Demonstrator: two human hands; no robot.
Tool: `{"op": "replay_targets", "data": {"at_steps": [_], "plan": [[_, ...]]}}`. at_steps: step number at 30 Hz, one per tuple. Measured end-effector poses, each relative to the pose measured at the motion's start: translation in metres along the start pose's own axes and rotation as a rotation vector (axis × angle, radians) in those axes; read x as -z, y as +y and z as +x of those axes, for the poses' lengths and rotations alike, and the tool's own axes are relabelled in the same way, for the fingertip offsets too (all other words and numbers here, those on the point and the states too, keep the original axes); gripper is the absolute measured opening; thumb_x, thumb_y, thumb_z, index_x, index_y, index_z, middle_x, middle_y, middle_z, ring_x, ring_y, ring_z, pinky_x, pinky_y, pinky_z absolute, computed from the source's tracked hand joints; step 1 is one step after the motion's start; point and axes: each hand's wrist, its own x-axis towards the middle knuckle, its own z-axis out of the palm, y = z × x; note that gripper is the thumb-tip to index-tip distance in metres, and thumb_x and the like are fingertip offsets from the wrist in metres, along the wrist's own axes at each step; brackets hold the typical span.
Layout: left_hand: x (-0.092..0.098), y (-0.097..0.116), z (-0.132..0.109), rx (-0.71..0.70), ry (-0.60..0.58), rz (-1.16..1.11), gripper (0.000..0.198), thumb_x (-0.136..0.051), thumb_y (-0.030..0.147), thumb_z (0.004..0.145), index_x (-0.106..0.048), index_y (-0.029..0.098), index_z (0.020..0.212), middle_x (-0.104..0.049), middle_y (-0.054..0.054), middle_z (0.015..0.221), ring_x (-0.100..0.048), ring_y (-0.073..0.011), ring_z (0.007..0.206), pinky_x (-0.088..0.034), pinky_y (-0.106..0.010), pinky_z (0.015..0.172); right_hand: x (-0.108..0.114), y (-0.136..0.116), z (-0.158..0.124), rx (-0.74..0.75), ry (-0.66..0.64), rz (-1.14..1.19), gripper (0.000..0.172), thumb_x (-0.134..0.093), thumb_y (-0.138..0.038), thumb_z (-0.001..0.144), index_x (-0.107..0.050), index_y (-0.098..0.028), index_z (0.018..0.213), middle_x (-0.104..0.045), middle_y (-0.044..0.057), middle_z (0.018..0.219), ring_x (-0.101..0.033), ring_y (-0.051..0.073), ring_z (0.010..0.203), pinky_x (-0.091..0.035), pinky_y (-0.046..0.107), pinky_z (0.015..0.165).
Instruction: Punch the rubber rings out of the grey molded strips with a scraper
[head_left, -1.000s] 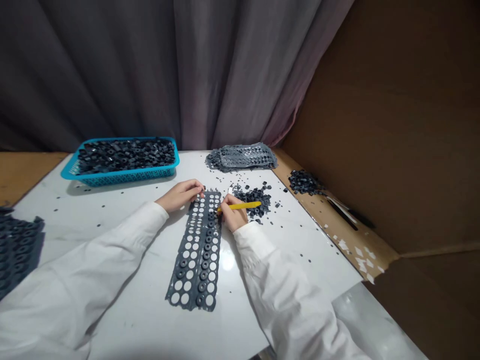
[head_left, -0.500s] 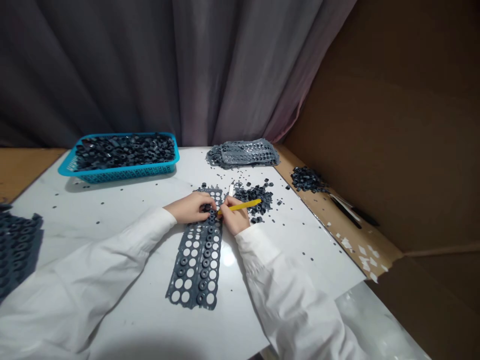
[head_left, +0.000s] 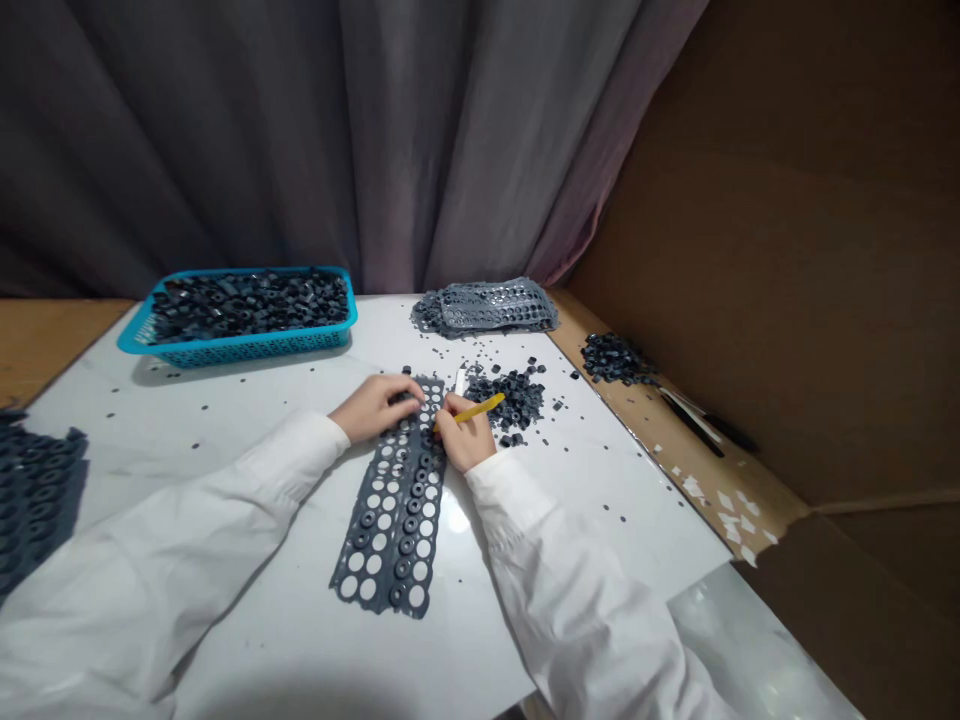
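Note:
A dark grey rubber sheet (head_left: 395, 520) with rows of round holes lies lengthwise on the white table. Black ring-shaped pieces (head_left: 411, 525) sit in one long row of it, and a few more at its left side. My left hand (head_left: 379, 405) rests at the sheet's upper left edge, thumb and fingers apart. On the opposite edge, my right hand (head_left: 466, 437) grips a slim yellow pen-shaped tool (head_left: 480, 408), its lower end by the ring row. What kind of tool it is, I cannot tell. Fingers hide part of the sheet.
Small black parts heap up (head_left: 517, 398) beyond my right hand. A blue basket (head_left: 255, 347) full of them stands back left. Stacked grey sheets (head_left: 495, 305) lie at the back, another dark sheet (head_left: 41, 500) at far left. Black-handled tools (head_left: 690, 420) lie along the right cardboard.
My left hand has drawn back slightly to the left and its fingers have parted. The yellow tool, still in my right hand, has shifted a little left.

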Motion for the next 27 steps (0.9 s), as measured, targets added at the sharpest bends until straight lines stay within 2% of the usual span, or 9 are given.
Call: {"op": "replay_targets", "data": {"at_steps": [3,6,8,10,12,14,17,21,27], "plan": [[0.010,0.000,0.001,0.258,0.206,-0.411,0.017,-0.060,0.030,0.076,-0.059,0.014,0.083,-0.056,0.000,0.071,-0.046,-0.0107,0.060,-0.038,-0.023,0.057,0.001,0.000,0.000,-0.036,-0.012,0.042,0.021,-0.045,-0.023,0.071,-0.037,-0.021,0.052,-0.044,-0.005,0.048,-0.044,0.013,0.053,-0.034,0.023,0.051],[0.010,0.002,0.000,0.501,0.105,-0.887,0.017,-0.059,0.027,0.078,-0.058,0.012,0.084,-0.050,-0.001,0.069,-0.037,-0.0059,0.050,-0.031,-0.018,0.045,0.004,-0.003,-0.001,-0.001,0.066,0.117,0.015,-0.048,-0.022,0.072,-0.044,-0.021,0.058,-0.053,-0.003,0.053,-0.050,0.014,0.053,-0.039,0.024,0.054],[0.006,0.004,-0.001,0.623,0.019,-1.109,0.015,-0.053,0.024,0.083,-0.058,0.011,0.085,-0.049,-0.002,0.071,-0.036,-0.0050,0.049,-0.030,-0.017,0.042,0.008,-0.009,-0.002,0.054,0.179,0.209,0.007,-0.047,-0.024,0.077,-0.052,-0.020,0.074,-0.064,-0.001,0.069,-0.056,0.014,0.057,-0.043,0.025,0.057],[0.001,0.007,-0.002,0.702,-0.031,-1.242,0.016,-0.048,0.023,0.087,-0.058,0.011,0.085,-0.048,-0.002,0.072,-0.036,-0.0047,0.049,-0.031,-0.016,0.041,0.011,-0.015,-0.004,0.108,0.236,0.283,0.017,-0.043,-0.030,0.084,-0.054,-0.021,0.093,-0.068,0.003,0.088,-0.063,0.016,0.067,-0.046,0.027,0.062],[-0.003,0.012,-0.002,0.749,-0.072,-1.296,0.017,-0.046,0.022,0.088,-0.058,0.011,0.085,-0.048,-0.002,0.072,-0.038,-0.0048,0.050,-0.034,-0.015,0.042,0.013,-0.020,-0.006,0.165,0.197,0.285,0.020,-0.038,-0.034,0.088,-0.053,-0.022,0.095,-0.069,0.004,0.094,-0.066,0.018,0.081,-0.048,0.028,0.070],[-0.007,0.017,-0.002,0.772,-0.104,-1.301,0.015,-0.047,0.022,0.088,-0.058,0.012,0.085,-0.050,-0.003,0.073,-0.040,-0.0052,0.051,-0.037,-0.015,0.044,0.012,-0.022,-0.006,0.206,0.123,0.260,0.015,-0.041,-0.035,0.088,-0.050,-0.023,0.084,-0.070,0.005,0.092,-0.066,0.019,0.085,-0.048,0.030,0.076],[-0.011,0.022,-0.002,0.791,-0.124,-1.297,0.014,-0.047,0.018,0.088,-0.060,0.014,0.090,-0.054,-0.003,0.076,-0.044,-0.0052,0.053,-0.040,-0.015,0.047,0.010,-0.021,-0.005,0.233,0.049,0.281,0.020,-0.053,-0.032,0.081,-0.035,-0.024,0.075,-0.071,0.005,0.093,-0.066,0.017,0.068,-0.049,0.031,0.071],[-0.014,0.025,-0.003,0.807,-0.171,-1.351,0.019,-0.045,0.017,0.089,-0.062,0.015,0.098,-0.056,-0.003,0.074,-0.048,-0.0051,0.052,-0.043,-0.013,0.047,0.009,-0.018,-0.002,0.213,0.089,0.323,0.029,-0.056,-0.028,0.077,-0.028,-0.025,0.072,-0.072,0.006,0.086,-0.062,0.015,0.054,-0.049,0.030,0.061],[-0.013,0.027,-0.003,0.814,-0.124,-1.406,0.017,-0.047,0.010,0.087,-0.063,0.007,0.088,-0.062,-0.009,0.080,-0.058,-0.0074,0.060,-0.051,-0.013,0.055,0.012,-0.016,0.002,0.212,0.199,0.394,0.032,-0.061,-0.025,0.074,-0.029,-0.024,0.072,-0.071,0.006,0.079,-0.067,0.020,0.073,-0.048,0.034,0.070]]}}
